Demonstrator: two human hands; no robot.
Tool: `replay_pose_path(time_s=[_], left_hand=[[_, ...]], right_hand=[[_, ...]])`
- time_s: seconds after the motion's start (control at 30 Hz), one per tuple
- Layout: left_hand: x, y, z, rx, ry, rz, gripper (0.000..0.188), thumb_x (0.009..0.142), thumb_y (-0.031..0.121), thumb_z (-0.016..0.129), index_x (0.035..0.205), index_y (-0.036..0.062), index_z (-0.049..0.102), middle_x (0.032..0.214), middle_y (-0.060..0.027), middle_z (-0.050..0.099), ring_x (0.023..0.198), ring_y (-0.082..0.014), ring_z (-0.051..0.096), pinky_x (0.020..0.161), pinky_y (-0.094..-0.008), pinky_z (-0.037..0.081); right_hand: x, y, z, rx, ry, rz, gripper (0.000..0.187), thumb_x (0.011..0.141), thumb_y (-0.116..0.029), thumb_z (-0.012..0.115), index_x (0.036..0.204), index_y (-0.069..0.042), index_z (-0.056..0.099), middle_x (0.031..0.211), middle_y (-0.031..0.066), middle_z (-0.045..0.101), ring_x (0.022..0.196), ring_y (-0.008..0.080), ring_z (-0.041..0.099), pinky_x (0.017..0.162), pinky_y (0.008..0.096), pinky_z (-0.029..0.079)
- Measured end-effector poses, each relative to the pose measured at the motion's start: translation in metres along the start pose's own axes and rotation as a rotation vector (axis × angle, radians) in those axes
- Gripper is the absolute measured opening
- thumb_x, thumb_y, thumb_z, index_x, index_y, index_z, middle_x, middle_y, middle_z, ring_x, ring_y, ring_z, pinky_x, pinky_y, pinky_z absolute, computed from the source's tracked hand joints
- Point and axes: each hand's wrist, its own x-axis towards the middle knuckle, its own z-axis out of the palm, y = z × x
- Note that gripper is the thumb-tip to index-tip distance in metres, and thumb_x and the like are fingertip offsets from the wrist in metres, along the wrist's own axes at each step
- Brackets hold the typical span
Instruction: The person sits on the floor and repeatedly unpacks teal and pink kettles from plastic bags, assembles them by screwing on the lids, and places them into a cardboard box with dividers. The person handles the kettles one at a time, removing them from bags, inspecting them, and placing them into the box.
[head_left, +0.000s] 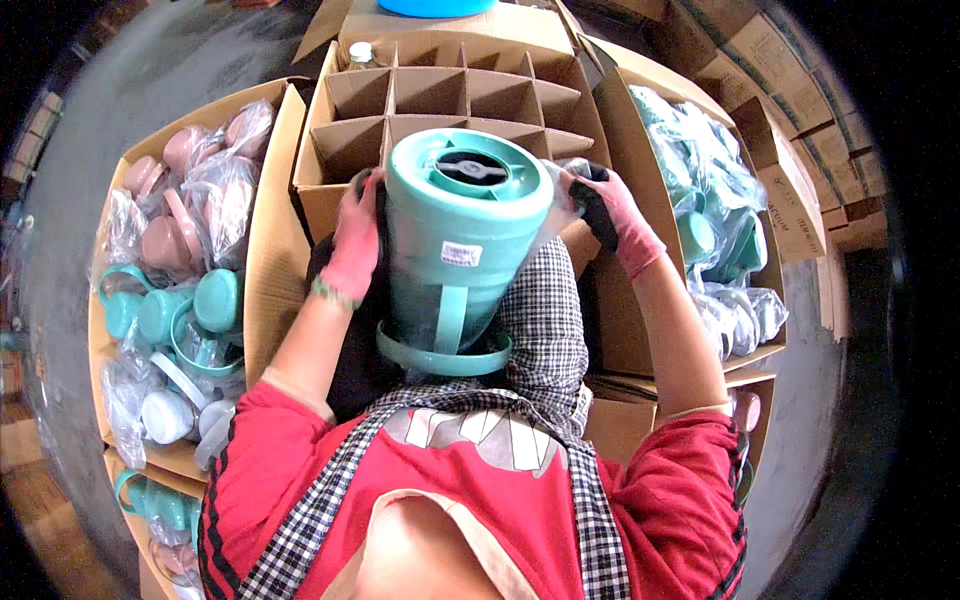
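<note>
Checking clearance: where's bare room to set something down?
Bare: grey floor left of the left carton; cells of the divided carton beyond the teal jug, except the far-left corner, where a bottle shows. Cell bottoms mostly hidden. Crowded: left carton and right carton, packed with bagged parts; between them, left hand and right hand flanking the jug.

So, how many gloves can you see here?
2: the left glove, at the side of the teal jug, and the right glove, at the clear plastic. No others show, though the boxes could hide some.
</note>
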Motion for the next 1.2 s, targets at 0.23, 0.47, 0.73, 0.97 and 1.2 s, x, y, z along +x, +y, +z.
replay_pose_path(time_s=[0.23, 0.47, 0.73, 0.97, 1.2], left_hand=[[-0.125, 0.041, 0.036, 0.882, -0.381, 0.146, 0.030, 0.076, 0.028, 0.058, 0.080, -0.0001, 0.050, 0.067, -0.0147, 0.051, 0.061, -0.0207, 0.051, 0.060, -0.0348, 0.042], [-0.106, 0.041, 0.033, 0.351, -0.407, -0.283, 0.017, 0.075, 0.016, 0.060, 0.071, 0.0068, 0.046, 0.067, 0.0007, 0.050, 0.062, -0.0075, 0.045, 0.057, -0.0216, 0.039], [-0.130, 0.077, 0.029, 0.189, -0.232, -0.293, 0.017, 0.075, 0.005, 0.058, 0.068, 0.0034, 0.043, 0.070, -0.0068, 0.056, 0.068, -0.0134, 0.056, 0.062, -0.0233, 0.044], [-0.147, 0.066, 0.036, 0.225, -0.260, -0.294, 0.012, 0.076, 0.007, 0.056, 0.085, 0.0004, 0.050, 0.077, -0.0085, 0.059, 0.072, -0.0156, 0.056, 0.069, -0.0277, 0.044], [-0.143, 0.063, 0.026, 0.338, -0.263, -0.300, 0.011, 0.077, 0.009, 0.057, 0.082, 0.0008, 0.050, 0.076, -0.0042, 0.057, 0.072, -0.0105, 0.054, 0.068, -0.0228, 0.043]], right_hand=[[-0.025, -0.012, 0.044, 0.074, -0.104, -0.051, 0.016, 0.079, -0.018, 0.058, 0.081, -0.002, 0.057, 0.069, 0.0013, 0.057, 0.060, 0.0094, 0.053, 0.056, 0.0215, 0.043], [-0.018, -0.003, 0.029, 0.272, 0.076, -0.130, 0.013, 0.080, -0.016, 0.055, 0.081, -0.003, 0.057, 0.071, 0.0048, 0.058, 0.062, 0.0114, 0.055, 0.058, 0.0228, 0.045], [-0.015, -0.096, -0.139, 0.520, 0.502, -0.632, 0.014, 0.082, -0.017, 0.045, 0.079, -0.006, 0.053, 0.077, 0.0056, 0.055, 0.072, 0.0163, 0.054, 0.068, 0.0290, 0.046], [-0.021, -0.212, -0.252, 0.486, 0.506, -0.915, 0.020, 0.080, -0.022, 0.043, 0.085, -0.007, 0.056, 0.082, 0.0061, 0.056, 0.077, 0.0171, 0.054, 0.069, 0.0301, 0.044], [0.021, -0.263, -0.161, -0.964, 0.825, -0.875, 0.020, 0.081, -0.020, 0.043, 0.085, -0.006, 0.055, 0.077, 0.0053, 0.056, 0.072, 0.0166, 0.054, 0.063, 0.0292, 0.044]])
